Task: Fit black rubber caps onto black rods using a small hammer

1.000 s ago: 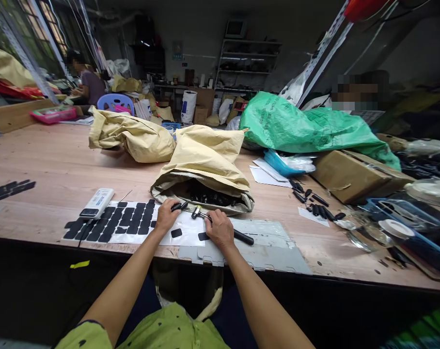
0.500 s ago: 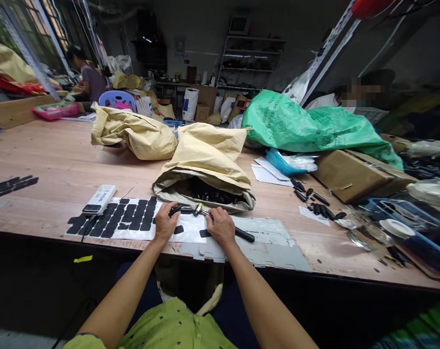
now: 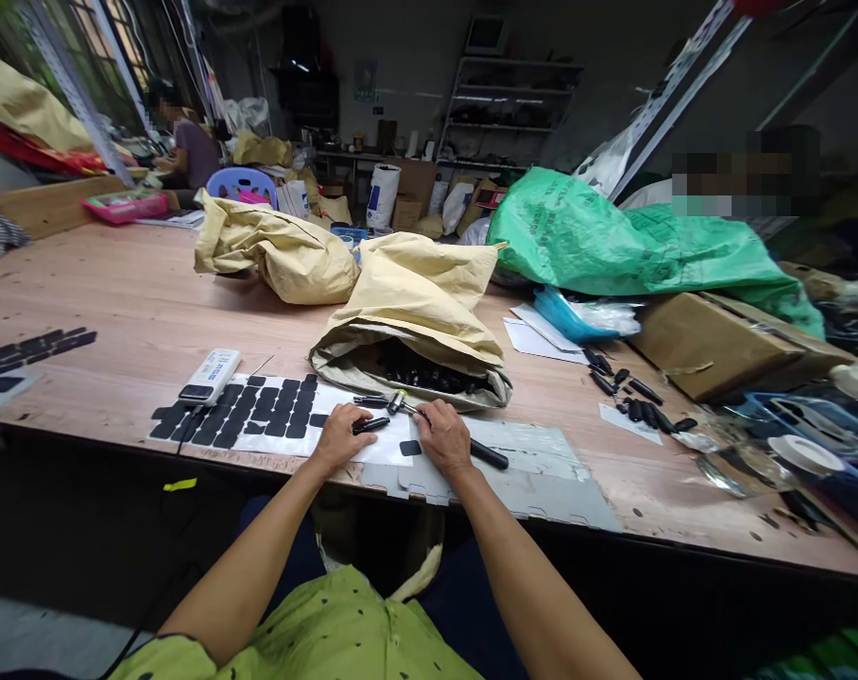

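My left hand [image 3: 339, 434] is closed around a short black rod-like piece [image 3: 372, 425], whose end points right. Just beyond it, a similar black piece [image 3: 369, 401] lies on the white sheet [image 3: 390, 450] beside the hammer head. My right hand [image 3: 444, 436] grips a small hammer [image 3: 489, 455] by its shaft, with the head pointing left and the black handle sticking out to the right. Black rounded patches [image 3: 264, 404] cover the sheet's left part, and a single patch [image 3: 410, 448] lies between my hands. Behind the hammer opens a yellow sack [image 3: 419, 283] with dark glossy pieces [image 3: 429, 366] inside.
A white device [image 3: 212, 376] with a cable rests at left on the patches. Loose black pieces [image 3: 638, 412], a cardboard box [image 3: 733, 345] and a green sack [image 3: 613, 241] are to the right. A second yellow sack [image 3: 280, 250] lies behind. A person [image 3: 192, 151] sits at far left.
My left hand has drawn back from the hammer head toward me, holding a black piece. Another black piece now shows beside the head. The view has shifted slightly; my right hand keeps the hammer.
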Motion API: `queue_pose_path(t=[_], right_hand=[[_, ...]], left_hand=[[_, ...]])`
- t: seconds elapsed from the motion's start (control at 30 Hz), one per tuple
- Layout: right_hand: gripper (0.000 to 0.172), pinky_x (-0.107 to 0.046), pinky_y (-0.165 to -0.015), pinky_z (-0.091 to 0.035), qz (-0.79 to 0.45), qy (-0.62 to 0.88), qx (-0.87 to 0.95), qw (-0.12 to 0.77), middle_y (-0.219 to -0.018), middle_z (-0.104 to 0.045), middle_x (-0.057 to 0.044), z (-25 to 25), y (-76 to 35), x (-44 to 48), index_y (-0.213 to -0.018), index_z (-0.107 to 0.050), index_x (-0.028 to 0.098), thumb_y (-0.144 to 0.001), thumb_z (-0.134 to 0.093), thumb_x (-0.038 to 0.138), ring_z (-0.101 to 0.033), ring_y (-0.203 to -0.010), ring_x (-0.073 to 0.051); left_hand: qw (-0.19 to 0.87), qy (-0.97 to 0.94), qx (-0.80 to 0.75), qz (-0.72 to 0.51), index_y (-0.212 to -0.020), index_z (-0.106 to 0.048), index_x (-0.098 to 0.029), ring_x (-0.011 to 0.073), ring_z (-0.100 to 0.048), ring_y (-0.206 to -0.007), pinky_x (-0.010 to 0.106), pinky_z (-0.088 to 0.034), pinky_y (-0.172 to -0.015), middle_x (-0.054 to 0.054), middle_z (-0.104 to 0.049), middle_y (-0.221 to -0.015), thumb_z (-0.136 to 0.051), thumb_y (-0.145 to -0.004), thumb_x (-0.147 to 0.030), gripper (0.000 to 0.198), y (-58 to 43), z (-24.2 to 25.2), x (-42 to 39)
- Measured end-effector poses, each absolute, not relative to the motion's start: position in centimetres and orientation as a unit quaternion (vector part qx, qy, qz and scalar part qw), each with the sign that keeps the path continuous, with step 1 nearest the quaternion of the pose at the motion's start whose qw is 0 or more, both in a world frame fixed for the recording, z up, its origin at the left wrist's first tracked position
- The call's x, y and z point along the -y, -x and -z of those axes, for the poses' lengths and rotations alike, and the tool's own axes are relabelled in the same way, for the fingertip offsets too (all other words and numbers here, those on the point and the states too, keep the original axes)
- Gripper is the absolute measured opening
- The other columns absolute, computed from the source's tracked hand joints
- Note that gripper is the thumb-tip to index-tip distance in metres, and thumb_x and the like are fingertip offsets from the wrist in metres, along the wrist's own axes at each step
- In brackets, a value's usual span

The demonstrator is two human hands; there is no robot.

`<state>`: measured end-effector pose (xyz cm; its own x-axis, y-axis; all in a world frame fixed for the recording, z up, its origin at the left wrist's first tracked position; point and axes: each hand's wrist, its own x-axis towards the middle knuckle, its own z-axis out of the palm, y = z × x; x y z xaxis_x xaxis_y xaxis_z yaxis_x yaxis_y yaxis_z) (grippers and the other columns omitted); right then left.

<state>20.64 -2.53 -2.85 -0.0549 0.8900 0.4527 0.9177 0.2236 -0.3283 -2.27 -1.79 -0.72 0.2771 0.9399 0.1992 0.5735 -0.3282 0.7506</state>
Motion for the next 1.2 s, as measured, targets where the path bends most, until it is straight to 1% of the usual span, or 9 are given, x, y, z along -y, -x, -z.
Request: queue_pose_path(t=[0.07,0.17,0.33,0.43,0.53,0.7,0.9,1.1,1.2], right_hand=[[0.019,-0.03,-0.08,-0.04,0.016,0.618,0.724,0.304,-0.091,-0.063,-0.004,2.5,-20.9,2.6,-0.096,-0.067,0.022,-0.093,-0.049,0.027,-0.052,-0.085,-0.018],[0.022,-0.03,-0.08,-0.042,-0.002,0.628,0.701,0.339,-0.092,-0.064,-0.004,1.5,-21.1,3.1,-0.097,-0.068,0.022,-0.093,-0.048,0.03,-0.054,-0.086,-0.019],[0.022,-0.03,-0.08,-0.046,-0.094,0.613,0.678,0.394,-0.093,-0.067,-0.004,0.0,-20.7,4.8,-0.096,-0.068,0.022,-0.092,-0.05,0.034,-0.06,-0.088,-0.018],[0.023,-0.03,-0.079,-0.047,-0.137,0.586,0.702,0.38,-0.092,-0.069,-0.005,-0.3,-20.2,6.0,-0.095,-0.069,0.023,-0.092,-0.049,0.034,-0.062,-0.086,-0.018],[0.023,-0.029,-0.078,-0.046,-0.151,0.576,0.722,0.353,-0.087,-0.069,-0.004,-0.5,-19.6,6.9,-0.095,-0.07,0.024,-0.092,-0.049,0.034,-0.062,-0.083,-0.017],[0.024,-0.025,-0.074,-0.045,-0.14,0.562,0.739,0.344,-0.084,-0.067,-0.002,-0.7,-18.5,7.4,-0.095,-0.069,0.024,-0.094,-0.047,0.032,-0.061,-0.079,-0.015],[0.024,-0.025,-0.071,-0.043,-0.107,0.568,0.764,0.287,-0.084,-0.066,-0.002,-0.6,-18.0,7.7,-0.094,-0.068,0.025,-0.095,-0.045,0.032,-0.06,-0.082,-0.015],[0.025,-0.025,-0.073,-0.044,-0.105,0.588,0.725,0.342,-0.087,-0.067,-0.003,-0.9,-18.8,7.9,-0.095,-0.069,0.024,-0.095,-0.046,0.033,-0.062,-0.081,-0.015],[0.025,-0.025,-0.072,-0.044,-0.11,0.585,0.737,0.322,-0.087,-0.067,-0.002,-0.6,-19.2,8.1,-0.095,-0.069,0.025,-0.094,-0.046,0.033,-0.062,-0.081,-0.015]], left_hand=[[0.275,-0.752,-0.508,-0.317,-0.09,-0.073,-0.02,0.0228,-0.056,-0.091,0.034,-0.046,-0.079,0.004,-0.066,-0.087,-0.076,-0.07,-0.022,0.02,2.2,0.9,1.7],[0.262,-0.758,-0.511,-0.308,-0.087,-0.074,-0.02,0.0228,-0.056,-0.088,0.034,-0.045,-0.078,0.004,-0.065,-0.085,-0.077,-0.07,-0.026,0.018,2.0,1.0,1.6],[0.264,-0.767,-0.509,-0.288,-0.086,-0.076,-0.021,0.0231,-0.055,-0.088,0.035,-0.045,-0.077,0.004,-0.067,-0.084,-0.075,-0.072,-0.027,0.015,2.0,0.7,1.8],[0.26,-0.773,-0.508,-0.277,-0.085,-0.076,-0.024,0.0219,-0.055,-0.087,0.033,-0.044,-0.075,0.002,-0.067,-0.083,-0.074,-0.072,-0.029,0.014,2.0,0.6,1.8],[0.261,-0.774,-0.51,-0.269,-0.085,-0.077,-0.025,0.0213,-0.055,-0.086,0.032,-0.044,-0.075,0.002,-0.067,-0.081,-0.076,-0.07,-0.03,0.016,2.0,0.6,1.7],[0.267,-0.767,-0.52,-0.266,-0.084,-0.076,-0.023,0.0214,-0.055,-0.086,0.031,-0.043,-0.074,0.002,-0.066,-0.081,-0.077,-0.068,-0.026,0.016,1.8,0.5,1.7],[0.268,-0.754,-0.533,-0.275,-0.078,-0.076,-0.023,0.02,-0.053,-0.084,0.03,-0.042,-0.072,0.001,-0.066,-0.079,-0.077,-0.067,-0.021,0.011,1.6,0.7,1.8],[0.267,-0.747,-0.531,-0.297,-0.075,-0.076,-0.024,0.0196,-0.053,-0.084,0.031,-0.043,-0.074,0.001,-0.066,-0.077,-0.078,-0.065,-0.019,0.011,1.5,1.0,1.9],[0.264,-0.746,-0.532,-0.3,-0.074,-0.076,-0.024,0.0198,-0.054,-0.084,0.031,-0.044,-0.073,0.001,-0.067,-0.078,-0.079,-0.064,-0.019,0.011,1.4,1.1,1.8]])
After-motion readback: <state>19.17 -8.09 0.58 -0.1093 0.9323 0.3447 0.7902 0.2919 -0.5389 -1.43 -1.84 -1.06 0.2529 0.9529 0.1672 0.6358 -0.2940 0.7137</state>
